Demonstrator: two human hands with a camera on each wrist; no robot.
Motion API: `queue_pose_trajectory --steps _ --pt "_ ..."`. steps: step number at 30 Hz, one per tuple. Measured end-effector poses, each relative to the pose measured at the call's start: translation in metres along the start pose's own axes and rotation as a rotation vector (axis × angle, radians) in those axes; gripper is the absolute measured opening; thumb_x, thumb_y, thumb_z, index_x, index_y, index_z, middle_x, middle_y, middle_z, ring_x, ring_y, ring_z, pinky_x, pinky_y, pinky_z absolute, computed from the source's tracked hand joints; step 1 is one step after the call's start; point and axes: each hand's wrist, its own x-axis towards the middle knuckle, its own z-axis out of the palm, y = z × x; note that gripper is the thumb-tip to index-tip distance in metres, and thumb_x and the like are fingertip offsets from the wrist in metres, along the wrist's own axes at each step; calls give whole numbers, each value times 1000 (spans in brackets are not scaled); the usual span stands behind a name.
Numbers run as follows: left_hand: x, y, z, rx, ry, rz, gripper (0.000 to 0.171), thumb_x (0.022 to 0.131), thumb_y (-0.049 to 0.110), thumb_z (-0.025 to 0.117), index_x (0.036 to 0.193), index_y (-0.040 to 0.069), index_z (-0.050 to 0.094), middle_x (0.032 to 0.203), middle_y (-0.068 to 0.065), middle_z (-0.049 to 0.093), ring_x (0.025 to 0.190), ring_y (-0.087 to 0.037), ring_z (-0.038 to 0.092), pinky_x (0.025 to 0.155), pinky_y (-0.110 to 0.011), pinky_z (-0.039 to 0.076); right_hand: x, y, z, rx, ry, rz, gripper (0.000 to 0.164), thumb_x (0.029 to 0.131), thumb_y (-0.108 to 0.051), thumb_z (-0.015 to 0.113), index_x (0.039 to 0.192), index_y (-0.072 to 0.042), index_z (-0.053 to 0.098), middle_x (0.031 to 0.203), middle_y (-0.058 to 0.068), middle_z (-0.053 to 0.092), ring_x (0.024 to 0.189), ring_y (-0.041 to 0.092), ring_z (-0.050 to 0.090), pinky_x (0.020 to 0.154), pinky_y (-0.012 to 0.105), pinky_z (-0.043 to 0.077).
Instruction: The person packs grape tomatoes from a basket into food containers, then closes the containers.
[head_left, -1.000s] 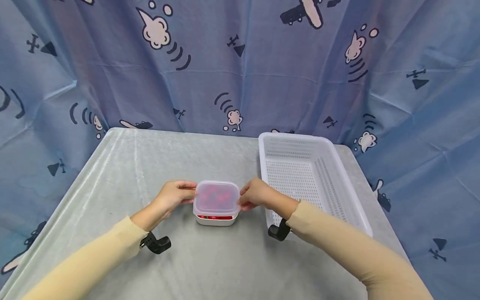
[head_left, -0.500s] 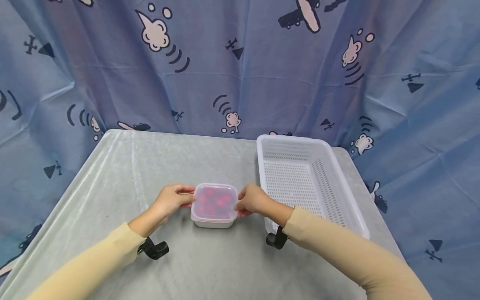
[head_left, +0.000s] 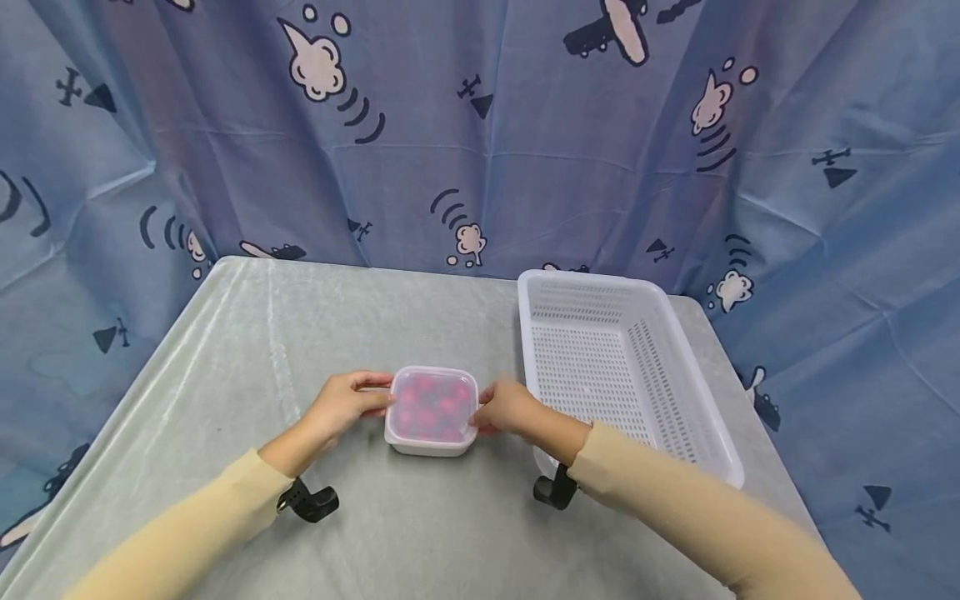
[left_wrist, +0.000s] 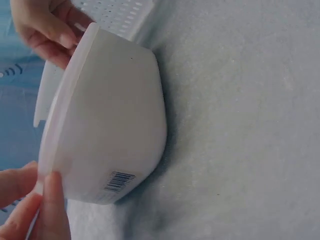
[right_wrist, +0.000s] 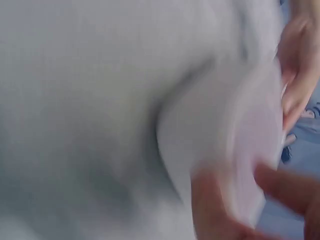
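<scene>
A white plastic food container (head_left: 429, 449) stands on the table, with a translucent lid (head_left: 433, 405) lying over its top. Blurry red round things show through the lid; their kind is unclear. At the left side, my left hand (head_left: 347, 407) pinches the lid's edge between thumb and fingers; the left wrist view shows these fingertips (left_wrist: 53, 185) at the rim, above a barcode on the container wall. My right hand (head_left: 512, 408) holds the opposite edge, its thumb on the lid and a finger against the side, blurred in the right wrist view.
A white perforated plastic basket (head_left: 531, 333) stands on the right of the table, just beyond my right hand and forearm. Grey cloth covers the table (head_left: 315, 308). A blue patterned curtain (head_left: 420, 125) hangs behind it.
The lid has come down over the front of the container, covering the gap where red contents showed a second ago. Both hands stay at its sides, the right slightly lower.
</scene>
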Motion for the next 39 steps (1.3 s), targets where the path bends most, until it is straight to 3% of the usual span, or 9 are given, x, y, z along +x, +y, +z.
queue_pose_trajectory --steps 3,6,9,13,16,19,26,32,39 --pt "1 -3 -1 -22 -14 -3 48 89 5 70 132 -10 56 131 -25 63 86 -2 68 81 -22 60 -12 7 8 254 34 48 33 92 2 63 122 15 59 111 24 69 85 15 66 86 35 60" --pt "0 -6 -1 -35 -7 -2 48 89 5 70 132 -10 56 130 -24 64 85 0 68 80 -20 60 -22 13 20 449 93 64 35 95 0 59 127 15 56 113 22 67 84 13 61 86 31 58" --pt "-1 -7 0 -43 -15 5 48 90 4 69 132 -12 55 126 -22 66 85 1 68 80 -19 59 -27 19 33 561 174 53 37 96 -2 58 129 14 56 111 18 66 81 11 57 81 27 53" --pt "-4 -8 -1 -57 -4 -7 48 90 6 70 133 -11 56 117 -14 71 85 1 68 80 -19 59 -23 27 49 681 277 10 38 95 -4 60 129 13 57 121 23 65 94 12 60 90 29 55" --pt "-5 -8 -3 -61 16 -24 48 90 7 71 133 -9 57 111 -8 72 85 0 68 79 -19 59 -16 35 57 732 339 -36 38 95 -5 62 129 12 58 128 24 64 100 11 61 91 27 55" --pt "-5 -7 -4 -68 21 -31 48 90 6 70 133 -9 56 107 -4 72 85 0 68 79 -19 59 -9 40 62 758 381 -65 37 95 -6 62 128 12 60 125 23 66 92 6 61 82 20 54" --pt "-3 -8 1 -102 11 -19 47 90 3 69 132 -12 56 107 -6 72 84 0 68 78 -19 59 -4 53 66 889 373 -102 38 95 -3 63 129 13 58 109 10 70 79 2 60 68 13 52" --pt "-4 -8 5 -101 18 -9 47 89 3 70 132 -10 57 112 -12 72 85 0 68 78 -19 59 -1 57 63 869 387 -123 40 92 -1 65 130 12 58 94 -1 65 76 3 57 65 13 51" --pt "-22 -10 1 -90 -13 -22 55 88 1 69 139 -7 52 126 -20 66 91 -2 67 84 -20 58 2 55 60 841 384 -152 45 89 1 67 132 10 58 99 2 63 84 3 58 71 15 53"
